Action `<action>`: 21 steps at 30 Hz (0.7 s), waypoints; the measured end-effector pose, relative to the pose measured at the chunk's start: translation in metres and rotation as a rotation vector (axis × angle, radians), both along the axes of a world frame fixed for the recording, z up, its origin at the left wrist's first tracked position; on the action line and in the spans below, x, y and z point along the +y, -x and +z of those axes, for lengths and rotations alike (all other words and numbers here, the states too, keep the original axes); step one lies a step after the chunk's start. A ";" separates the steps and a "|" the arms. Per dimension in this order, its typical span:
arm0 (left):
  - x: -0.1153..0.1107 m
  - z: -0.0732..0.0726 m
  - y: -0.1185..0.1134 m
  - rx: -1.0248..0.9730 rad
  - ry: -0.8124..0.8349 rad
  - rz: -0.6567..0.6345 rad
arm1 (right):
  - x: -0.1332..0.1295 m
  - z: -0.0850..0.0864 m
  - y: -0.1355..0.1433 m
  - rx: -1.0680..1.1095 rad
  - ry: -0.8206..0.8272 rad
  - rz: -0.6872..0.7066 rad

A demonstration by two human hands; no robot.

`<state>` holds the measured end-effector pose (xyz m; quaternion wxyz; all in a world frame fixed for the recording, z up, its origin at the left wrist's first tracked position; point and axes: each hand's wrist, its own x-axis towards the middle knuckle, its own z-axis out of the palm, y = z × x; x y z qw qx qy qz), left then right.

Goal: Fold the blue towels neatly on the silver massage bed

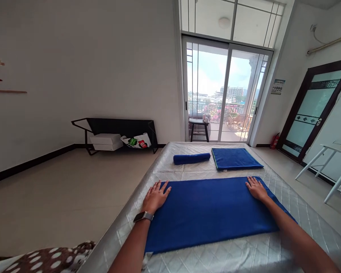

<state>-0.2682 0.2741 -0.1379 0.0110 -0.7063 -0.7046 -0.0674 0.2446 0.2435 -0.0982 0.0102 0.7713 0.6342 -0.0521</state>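
Left hand (155, 197) is lying palm-down at the far left corner of the spread blue cloth (210, 212), fingers straight and slightly parted; it is straddling the left edge, gripping nothing; a watch (143, 216) with a grey band is sitting on that wrist; right hand (256, 189) is resting flat near the far right corner, fingers extended, also open and not pinching any fabric; right forearm is crossing over the cloth's right side.

Spread cloth is lying flat on the silver quilted mattress (224, 261), nearest the person, long side running left to right; a small white tag is showing at its near left corner; beyond it, a rolled blue cloth (191, 158) is lying on the left, and a folded blue cloth (236, 158) is lying just right of the roll, apart from the spread one; brown dotted fabric (51, 259) is showing at lower left; a dark stool (199, 122) is standing by the sliding door (224, 87).
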 end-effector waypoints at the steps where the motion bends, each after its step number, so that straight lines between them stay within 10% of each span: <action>1: 0.000 0.000 0.001 0.004 -0.005 -0.009 | -0.001 0.000 -0.017 -0.003 -0.011 -0.044; 21: 0.002 -0.006 0.022 0.180 0.063 -0.116 | -0.006 -0.001 -0.037 0.039 -0.065 -0.164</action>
